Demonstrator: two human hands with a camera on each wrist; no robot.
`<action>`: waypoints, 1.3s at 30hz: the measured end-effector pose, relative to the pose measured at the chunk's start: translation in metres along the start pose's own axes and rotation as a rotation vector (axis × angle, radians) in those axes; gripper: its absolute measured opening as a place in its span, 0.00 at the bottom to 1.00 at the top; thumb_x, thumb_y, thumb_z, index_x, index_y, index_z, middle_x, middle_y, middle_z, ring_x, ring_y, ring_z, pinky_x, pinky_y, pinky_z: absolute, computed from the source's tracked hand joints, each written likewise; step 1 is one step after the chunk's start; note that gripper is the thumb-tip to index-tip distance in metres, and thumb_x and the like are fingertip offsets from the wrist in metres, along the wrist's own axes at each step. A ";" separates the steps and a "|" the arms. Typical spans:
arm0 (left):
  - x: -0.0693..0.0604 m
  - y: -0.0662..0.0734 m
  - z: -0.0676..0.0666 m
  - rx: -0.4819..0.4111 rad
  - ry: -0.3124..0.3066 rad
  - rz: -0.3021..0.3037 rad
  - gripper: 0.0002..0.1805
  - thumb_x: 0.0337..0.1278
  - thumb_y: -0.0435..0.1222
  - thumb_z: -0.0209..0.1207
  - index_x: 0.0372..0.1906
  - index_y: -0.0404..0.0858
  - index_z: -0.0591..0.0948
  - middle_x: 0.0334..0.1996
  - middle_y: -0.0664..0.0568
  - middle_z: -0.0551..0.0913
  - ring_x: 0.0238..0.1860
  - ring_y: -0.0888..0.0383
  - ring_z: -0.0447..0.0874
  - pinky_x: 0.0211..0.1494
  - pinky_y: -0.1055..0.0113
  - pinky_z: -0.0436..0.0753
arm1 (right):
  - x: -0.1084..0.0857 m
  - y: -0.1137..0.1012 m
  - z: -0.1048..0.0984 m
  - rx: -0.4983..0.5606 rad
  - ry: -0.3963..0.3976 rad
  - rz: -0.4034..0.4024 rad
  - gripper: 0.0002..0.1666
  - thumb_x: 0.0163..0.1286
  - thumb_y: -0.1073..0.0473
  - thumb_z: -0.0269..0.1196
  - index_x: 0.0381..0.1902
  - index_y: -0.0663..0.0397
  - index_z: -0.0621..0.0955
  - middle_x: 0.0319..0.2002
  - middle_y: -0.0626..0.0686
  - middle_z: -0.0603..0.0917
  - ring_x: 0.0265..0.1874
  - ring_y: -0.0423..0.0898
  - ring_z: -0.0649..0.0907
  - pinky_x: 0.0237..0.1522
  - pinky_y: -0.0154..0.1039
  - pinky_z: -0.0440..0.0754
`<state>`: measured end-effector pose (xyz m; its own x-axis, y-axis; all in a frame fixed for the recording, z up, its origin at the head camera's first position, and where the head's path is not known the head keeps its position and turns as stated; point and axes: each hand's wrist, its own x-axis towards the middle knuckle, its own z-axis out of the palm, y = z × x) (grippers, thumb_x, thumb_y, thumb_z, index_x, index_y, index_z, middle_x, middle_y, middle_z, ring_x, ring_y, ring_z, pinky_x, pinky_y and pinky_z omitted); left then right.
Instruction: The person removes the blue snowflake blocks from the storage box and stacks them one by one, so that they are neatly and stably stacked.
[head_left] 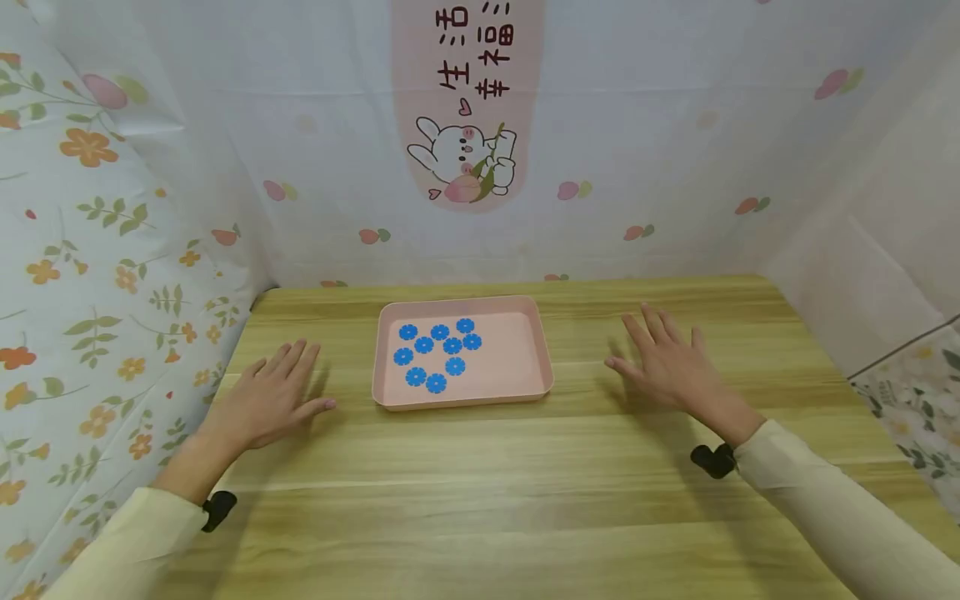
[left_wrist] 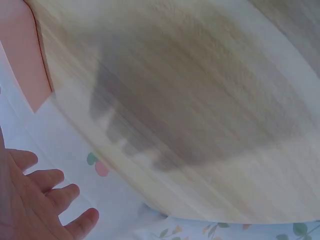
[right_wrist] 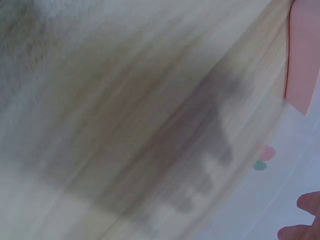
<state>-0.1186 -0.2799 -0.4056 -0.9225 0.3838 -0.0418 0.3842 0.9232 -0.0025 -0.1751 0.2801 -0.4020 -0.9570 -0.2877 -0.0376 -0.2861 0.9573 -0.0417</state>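
A pink tray [head_left: 517, 354] lies on the wooden table, with several blue notched discs [head_left: 454, 366] spread over its left and middle part. To the left of the tray, the left hand [head_left: 268, 400] hovers over the table with fingers spread, holding nothing. The right hand [head_left: 671, 362] is to the right of the tray, fingers spread and nothing in it. In the left wrist view, the left hand [left_wrist: 42, 200] shows at the lower left, its shadow on the table. Only fingertips of the right hand [right_wrist: 305, 217] show in the right wrist view.
The wooden table [head_left: 465, 492] reaches a patterned white cloth [head_left: 637, 167] behind it. Floral cloth [head_left: 97, 292] hangs along the left side, and more cloth hangs at the right. A small black device [head_left: 712, 461] is on each wrist.
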 end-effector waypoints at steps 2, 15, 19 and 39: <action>0.001 -0.001 -0.002 0.013 -0.006 0.005 0.47 0.66 0.62 0.48 0.73 0.28 0.56 0.70 0.29 0.60 0.69 0.32 0.60 0.63 0.34 0.65 | 0.003 -0.001 -0.002 -0.017 0.000 -0.013 0.51 0.69 0.25 0.43 0.76 0.53 0.56 0.75 0.66 0.52 0.71 0.67 0.57 0.59 0.78 0.51; 0.023 -0.001 -0.017 0.013 -0.079 0.006 0.46 0.68 0.63 0.44 0.73 0.29 0.58 0.69 0.31 0.63 0.68 0.33 0.62 0.62 0.36 0.69 | 0.028 -0.021 -0.021 -0.069 -0.103 -0.094 0.49 0.71 0.26 0.42 0.77 0.52 0.54 0.75 0.65 0.52 0.72 0.68 0.55 0.61 0.76 0.56; 0.032 0.002 -0.017 0.001 -0.126 -0.003 0.46 0.68 0.63 0.44 0.73 0.29 0.58 0.68 0.31 0.64 0.67 0.33 0.64 0.60 0.36 0.70 | 0.038 -0.029 -0.021 -0.042 -0.122 -0.137 0.46 0.73 0.30 0.45 0.77 0.53 0.55 0.75 0.66 0.53 0.71 0.68 0.56 0.61 0.75 0.58; 0.098 0.017 -0.019 -0.365 -0.104 -0.154 0.36 0.72 0.53 0.47 0.70 0.28 0.63 0.63 0.32 0.72 0.62 0.34 0.72 0.62 0.39 0.71 | 0.125 -0.062 -0.044 0.572 -0.158 -0.133 0.36 0.75 0.43 0.53 0.72 0.56 0.64 0.60 0.64 0.78 0.55 0.60 0.81 0.55 0.55 0.78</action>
<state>-0.2028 -0.2266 -0.3911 -0.9523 0.2538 -0.1694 0.1860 0.9230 0.3369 -0.2796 0.1864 -0.3603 -0.8834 -0.4469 -0.1411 -0.2902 0.7580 -0.5842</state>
